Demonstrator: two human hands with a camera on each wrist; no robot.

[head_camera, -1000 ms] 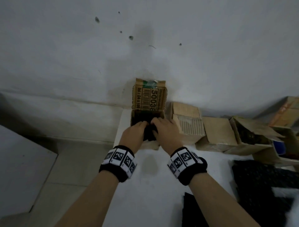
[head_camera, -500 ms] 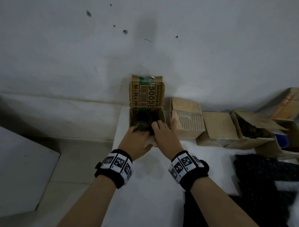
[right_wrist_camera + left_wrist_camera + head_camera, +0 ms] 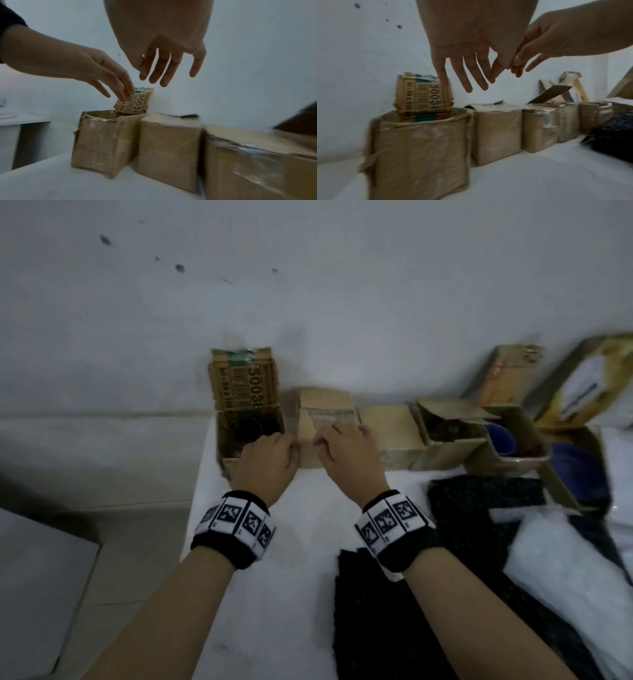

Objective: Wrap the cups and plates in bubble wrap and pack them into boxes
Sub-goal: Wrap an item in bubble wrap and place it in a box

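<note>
Your left hand [image 3: 270, 455] and right hand [image 3: 346, 451]: fingers loose, holding nothing, above packed open box [image 3: 250, 436]; step: packing; next: close its flap [image 3: 243, 381].

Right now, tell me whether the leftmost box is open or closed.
Open: the leftmost box has its printed flap standing upright against the wall, and a dark wrapped item shows inside.
</note>
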